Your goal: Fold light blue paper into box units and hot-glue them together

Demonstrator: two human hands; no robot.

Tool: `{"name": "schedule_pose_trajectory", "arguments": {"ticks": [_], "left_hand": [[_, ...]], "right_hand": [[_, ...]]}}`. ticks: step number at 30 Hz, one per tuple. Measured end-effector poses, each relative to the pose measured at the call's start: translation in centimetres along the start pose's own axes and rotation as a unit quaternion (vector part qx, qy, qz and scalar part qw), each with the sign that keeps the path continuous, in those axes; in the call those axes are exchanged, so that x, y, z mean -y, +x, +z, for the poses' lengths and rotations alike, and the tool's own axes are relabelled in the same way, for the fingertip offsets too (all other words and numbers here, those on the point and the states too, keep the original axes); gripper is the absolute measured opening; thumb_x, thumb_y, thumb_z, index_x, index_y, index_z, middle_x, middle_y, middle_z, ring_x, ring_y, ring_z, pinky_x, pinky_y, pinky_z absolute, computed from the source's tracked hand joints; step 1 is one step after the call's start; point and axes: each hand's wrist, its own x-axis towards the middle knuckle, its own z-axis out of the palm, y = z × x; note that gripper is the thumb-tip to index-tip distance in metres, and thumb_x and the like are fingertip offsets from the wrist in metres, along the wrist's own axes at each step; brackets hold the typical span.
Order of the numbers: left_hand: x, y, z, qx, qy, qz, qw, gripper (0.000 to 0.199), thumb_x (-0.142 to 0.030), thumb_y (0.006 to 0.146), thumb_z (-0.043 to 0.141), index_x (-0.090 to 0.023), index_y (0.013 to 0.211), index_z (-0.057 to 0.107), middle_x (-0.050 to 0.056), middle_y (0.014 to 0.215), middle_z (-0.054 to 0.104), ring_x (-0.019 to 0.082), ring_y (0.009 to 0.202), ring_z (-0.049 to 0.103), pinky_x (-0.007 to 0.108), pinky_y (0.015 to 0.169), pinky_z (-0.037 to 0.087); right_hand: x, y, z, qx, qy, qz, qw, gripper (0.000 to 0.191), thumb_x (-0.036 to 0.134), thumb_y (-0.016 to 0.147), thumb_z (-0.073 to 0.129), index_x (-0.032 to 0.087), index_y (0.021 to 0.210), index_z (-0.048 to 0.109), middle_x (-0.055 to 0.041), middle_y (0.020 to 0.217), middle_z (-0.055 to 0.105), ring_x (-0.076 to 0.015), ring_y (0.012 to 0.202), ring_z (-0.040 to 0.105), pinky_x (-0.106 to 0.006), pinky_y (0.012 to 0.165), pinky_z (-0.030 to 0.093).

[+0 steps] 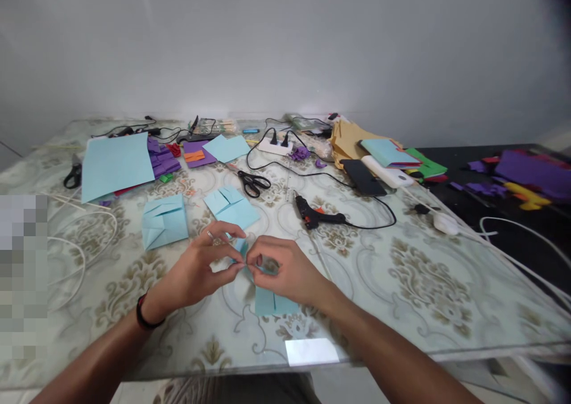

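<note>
My left hand (199, 262) and my right hand (289, 267) meet over the table near its front, thumbs and index fingers pinched together. Between them is light blue paper (241, 247), mostly covered by the fingers. Below my right hand lies a light blue slitted paper (275, 302); whether it joins the pinched part, I cannot tell. Just behind the hands rests a light blue folded paper (232, 207) with cut slits. Farther left sits a creased light blue paper square (165, 221).
Black scissors (253, 182) and a black glue gun (314, 213) lie beyond the hands, the gun's cord running right. A power strip (275, 147), a phone (362, 177) and a large blue sheet (116, 167) are farther back. White cables (479, 234) cross the right side.
</note>
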Motion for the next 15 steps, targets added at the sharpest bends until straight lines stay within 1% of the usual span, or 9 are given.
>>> {"name": "schedule_pose_trajectory", "arguments": {"ticks": [7,12,15], "left_hand": [[-0.3,0.2,-0.7,0.000,0.005,-0.018,1.000,0.012,-0.010,0.092,0.067,-0.021,0.088,0.072,0.008,0.118,0.059,0.020,0.101,0.062,0.036,0.094,0.053],[0.2,0.2,-1.1,0.004,0.014,-0.020,1.000,0.012,-0.010,0.091,0.066,-0.021,0.089,0.069,0.008,0.117,0.058,0.023,0.114,0.060,0.038,0.101,0.051],[0.6,0.2,-1.4,-0.011,0.020,-0.014,1.000,0.012,-0.009,0.089,0.066,-0.020,0.088,0.068,0.008,0.116,0.058,0.023,0.112,0.061,0.038,0.098,0.051]], "right_hand": [[0.0,0.1,-0.5,0.006,0.003,0.018,1.000,0.016,0.005,0.077,0.064,0.020,0.082,0.066,0.0009,0.078,0.064,-0.0143,0.073,0.060,-0.026,0.072,0.048],[0.1,0.2,-0.8,0.010,0.006,0.029,1.000,0.017,0.004,0.076,0.064,0.020,0.079,0.064,0.0015,0.078,0.064,-0.0142,0.073,0.061,-0.026,0.072,0.047],[0.2,0.3,-1.2,0.005,0.008,0.033,0.999,0.018,0.002,0.075,0.063,0.020,0.077,0.063,0.0018,0.077,0.065,-0.0141,0.073,0.061,-0.025,0.072,0.047]]}}
